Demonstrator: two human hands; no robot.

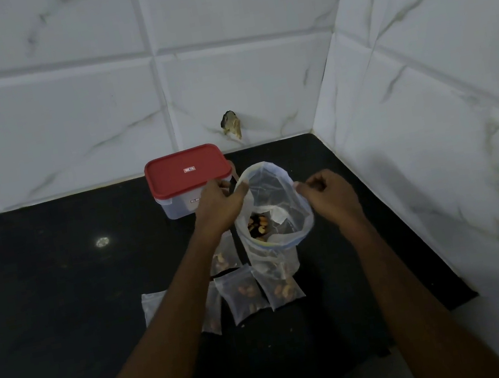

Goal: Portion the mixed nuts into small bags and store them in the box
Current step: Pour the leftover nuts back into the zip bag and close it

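hold: we pinch the bag [272, 204] rim, left hand [221, 205] and right hand [329, 198] on opposite sides, mouth spread to reach nuts [258, 225] | small bags [243, 293] before bag | box [188, 179] behind, lidded

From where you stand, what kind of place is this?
Most likely a corner of a home kitchen: a black stone countertop meets white marble-look wall tiles on two sides, and a red-lidded plastic food box stands beside an open bag of mixed nuts.
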